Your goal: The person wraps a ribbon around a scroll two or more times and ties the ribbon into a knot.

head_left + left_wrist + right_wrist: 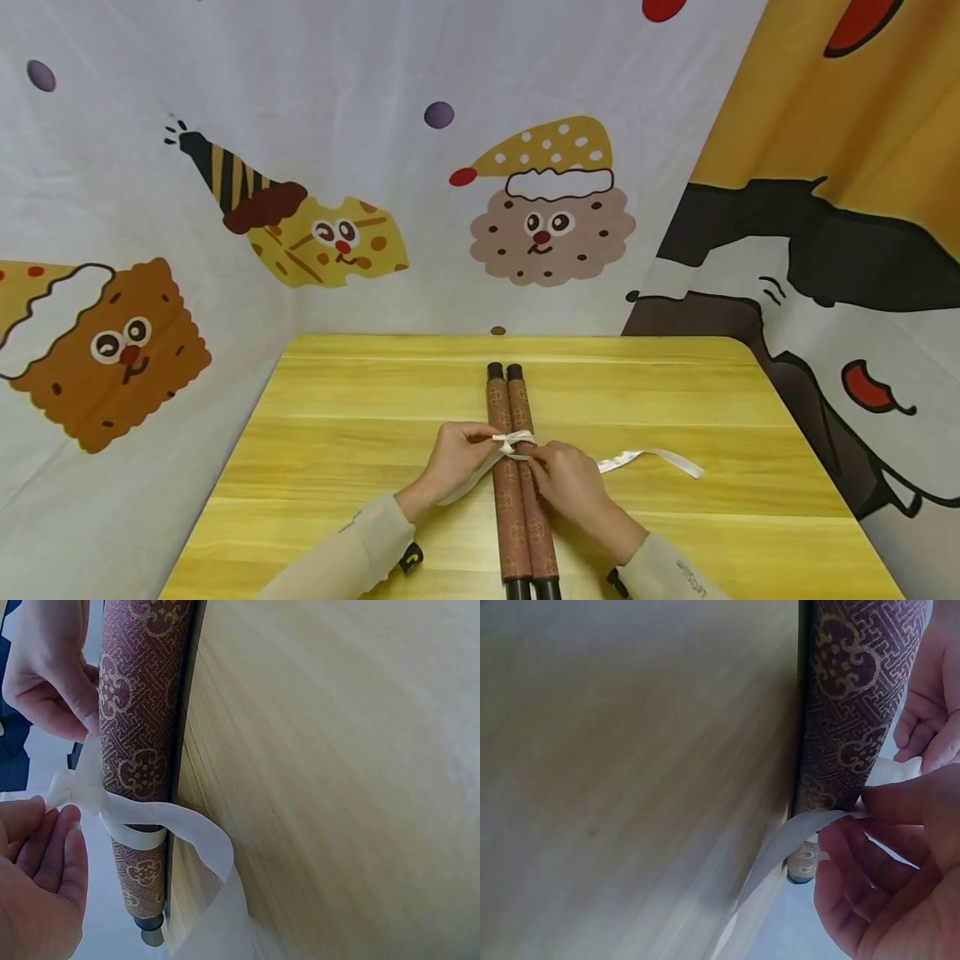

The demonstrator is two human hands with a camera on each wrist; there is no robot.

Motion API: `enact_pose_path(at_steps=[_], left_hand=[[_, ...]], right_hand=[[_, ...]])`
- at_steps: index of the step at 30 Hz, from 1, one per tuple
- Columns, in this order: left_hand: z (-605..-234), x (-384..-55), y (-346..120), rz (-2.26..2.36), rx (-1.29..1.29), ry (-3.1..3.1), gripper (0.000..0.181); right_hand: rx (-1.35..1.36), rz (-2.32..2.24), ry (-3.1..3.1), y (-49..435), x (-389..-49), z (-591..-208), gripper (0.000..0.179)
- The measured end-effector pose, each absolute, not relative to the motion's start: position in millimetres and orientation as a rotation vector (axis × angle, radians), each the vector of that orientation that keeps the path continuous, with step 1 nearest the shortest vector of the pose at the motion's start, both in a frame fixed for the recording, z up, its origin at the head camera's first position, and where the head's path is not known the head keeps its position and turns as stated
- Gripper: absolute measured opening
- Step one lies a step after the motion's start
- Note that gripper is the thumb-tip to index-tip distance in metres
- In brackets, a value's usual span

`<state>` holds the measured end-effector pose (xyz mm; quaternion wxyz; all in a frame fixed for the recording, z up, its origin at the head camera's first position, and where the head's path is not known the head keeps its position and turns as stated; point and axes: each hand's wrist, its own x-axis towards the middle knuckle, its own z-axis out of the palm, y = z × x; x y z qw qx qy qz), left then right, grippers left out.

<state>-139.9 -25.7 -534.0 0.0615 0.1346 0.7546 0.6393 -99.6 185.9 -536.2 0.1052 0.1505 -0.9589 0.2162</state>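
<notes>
Two hanging scrolls, a left one (506, 500) and a right one (538, 533), lie rolled up side by side in reddish-brown patterned cloth with dark end knobs. A white ribbon (137, 834) goes around them and is looped on top. Left of the scrolls, my left hand (452, 458) pinches a ribbon loop (66, 791) between thumb and fingertips. On the other side my right hand (573, 485) pinches the ribbon close to the loop, thumb against the fingers. One ribbon tail (206, 832) hangs down to the left; another tail (641, 456) stretches right over the table.
The wood-grain table (360, 392) has rounded far corners. Behind it hangs a white fabric backdrop (420, 275) with cartoon biscuits and cheese. A yellow and black printed part (810, 142) of the backdrop is on the right.
</notes>
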Motion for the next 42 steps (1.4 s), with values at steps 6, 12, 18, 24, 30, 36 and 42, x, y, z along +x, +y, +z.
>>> enact_pose_path(at_steps=[6, 12, 18, 24, 30, 36, 42], left_hand=[[-532.3, -139.1, -24.3, 1.961, 0.377, 2.271, 0.009], [-532.0, -138.5, -24.8, 1.973, 0.401, 2.275, 0.008], [-534.0, -137.6, -25.6, 1.95, 0.414, 2.287, 0.009], [-534.8, -134.7, -25.4, 1.949, 0.444, 2.28, 0.008], [-535.5, -128.8, -23.2, 1.912, 0.523, 2.334, 0.009], [-536.2, -121.4, -23.8, 1.789, 0.793, 2.422, 0.013], [-542.9, -121.5, -28.1, 1.303, 1.426, 2.719, 0.015]], right_hand=[[0.409, 0.68, -2.781, 193.4, -102.6, -540.8, 0.011], [0.404, 0.756, -2.762, 201.7, -108.5, -545.1, 0.014], [0.29, 1.054, -2.752, 204.2, -115.0, -545.7, 0.017], [0.048, 1.463, -2.706, 202.5, -121.0, -545.1, 0.016], [-0.126, 1.706, -2.616, 198.9, -124.2, -543.6, 0.017], [-0.172, 1.751, -2.527, 195.0, -126.6, -547.1, 0.014], [-0.197, 1.817, -2.488, 193.0, -127.2, -549.6, 0.022]])
